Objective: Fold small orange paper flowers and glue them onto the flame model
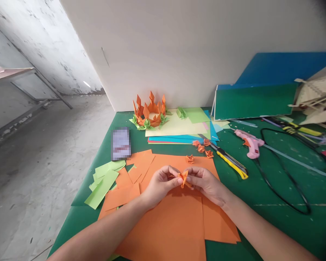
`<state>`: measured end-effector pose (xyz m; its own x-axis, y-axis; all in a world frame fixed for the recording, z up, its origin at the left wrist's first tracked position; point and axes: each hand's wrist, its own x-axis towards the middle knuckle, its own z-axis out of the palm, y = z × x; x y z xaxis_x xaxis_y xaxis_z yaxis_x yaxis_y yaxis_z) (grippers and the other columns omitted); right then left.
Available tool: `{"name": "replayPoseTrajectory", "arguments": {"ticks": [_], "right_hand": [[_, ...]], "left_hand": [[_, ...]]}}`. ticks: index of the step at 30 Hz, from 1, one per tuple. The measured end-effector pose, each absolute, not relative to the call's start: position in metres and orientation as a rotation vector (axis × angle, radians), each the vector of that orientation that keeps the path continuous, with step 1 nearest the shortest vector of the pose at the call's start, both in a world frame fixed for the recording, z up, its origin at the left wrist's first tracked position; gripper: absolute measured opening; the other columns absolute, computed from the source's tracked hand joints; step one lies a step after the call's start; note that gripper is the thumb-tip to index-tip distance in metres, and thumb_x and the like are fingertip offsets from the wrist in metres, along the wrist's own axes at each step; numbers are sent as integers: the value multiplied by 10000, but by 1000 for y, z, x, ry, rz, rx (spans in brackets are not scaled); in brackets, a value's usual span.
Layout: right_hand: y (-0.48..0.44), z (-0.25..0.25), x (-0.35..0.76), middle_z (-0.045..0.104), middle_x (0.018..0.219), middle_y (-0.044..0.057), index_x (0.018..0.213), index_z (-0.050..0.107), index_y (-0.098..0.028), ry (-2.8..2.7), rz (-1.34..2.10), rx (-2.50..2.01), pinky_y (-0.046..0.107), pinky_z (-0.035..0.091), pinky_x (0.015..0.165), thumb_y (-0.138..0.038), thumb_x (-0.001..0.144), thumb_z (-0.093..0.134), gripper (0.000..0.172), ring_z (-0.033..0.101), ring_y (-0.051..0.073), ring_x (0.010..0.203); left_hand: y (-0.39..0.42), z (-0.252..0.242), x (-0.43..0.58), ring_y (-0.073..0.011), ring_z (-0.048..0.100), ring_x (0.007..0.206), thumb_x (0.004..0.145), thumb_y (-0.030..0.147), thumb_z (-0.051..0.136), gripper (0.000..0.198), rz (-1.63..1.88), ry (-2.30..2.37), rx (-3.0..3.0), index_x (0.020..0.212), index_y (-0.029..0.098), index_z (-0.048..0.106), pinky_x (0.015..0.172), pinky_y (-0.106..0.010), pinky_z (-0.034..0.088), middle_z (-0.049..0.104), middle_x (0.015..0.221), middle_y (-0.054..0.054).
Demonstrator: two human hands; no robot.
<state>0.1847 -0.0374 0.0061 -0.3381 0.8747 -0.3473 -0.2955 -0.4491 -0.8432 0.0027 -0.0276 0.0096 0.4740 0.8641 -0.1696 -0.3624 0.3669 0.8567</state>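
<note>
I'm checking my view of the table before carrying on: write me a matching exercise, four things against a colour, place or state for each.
Things:
1. Folded paper piece
2. Glue gun
3. Utility knife
4. Paper crown

Descriptions:
A. Yellow and black
B. Orange and green
C. Held between the left hand and right hand
D. Pink

Right pairs: 1-C, 2-D, 3-A, 4-B

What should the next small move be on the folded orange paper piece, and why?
I'd probably curl the points of the small folded orange paper piece inward with the right hand, the left hand steadying it. Both hands pinch it, and its points flare outward, whereas the small crimped orange paper rosettes beyond look more compact.
</note>
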Motion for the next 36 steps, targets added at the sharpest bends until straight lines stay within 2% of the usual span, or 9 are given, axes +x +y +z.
{"name": "replayPoseTrajectory", "arguments": {"ticks": [10,16,22,26,30,36], "right_hand": [[-40,8,187,529,664,-45,744,573,-194,-1161,1658,-1107,233,377,558,-376,677,824,317,474,94,600],[-42,15,185,538,725,-23,776,615,-208,-1311,1463,-1074,251,406,618,-379,726,783,245,477,115,665],[-40,16,186,593,720,-1,799,663,-204,-1260,1526,-1146,270,414,591,-451,706,780,289,510,126,620],[-39,13,185,620,738,-3,837,679,-208,-1215,1564,-1144,261,422,578,-442,695,792,296,515,117,612],[-38,11,185,602,712,-14,841,687,-208,-1197,1589,-1150,250,402,555,-428,679,808,299,502,110,604],[-37,10,187,604,719,-18,857,684,-212,-1137,1633,-1132,254,414,612,-419,659,825,319,511,114,641]], "left_hand": [[-26,10,2,-91,635,658,636,276,858,271,770,800,837,767,128,672,676,-213,482,699,712,-10],[-26,11,2,-100,630,626,565,292,890,336,793,873,792,782,136,686,653,-222,478,697,684,-3],[-26,10,1,-112,632,651,595,292,875,292,824,885,816,770,144,694,661,-235,481,705,720,-12],[-28,7,2,-124,645,702,662,299,838,253,881,868,879,766,142,669,678,-246,493,703,788,-30],[-28,7,2,-127,640,719,666,286,837,278,928,777,918,833,163,651,700,-259,506,679,789,-12],[-28,8,0,-141,645,744,740,321,776,216,864,791,1062,847,156,686,718,-261,507,691,804,-33]]}}
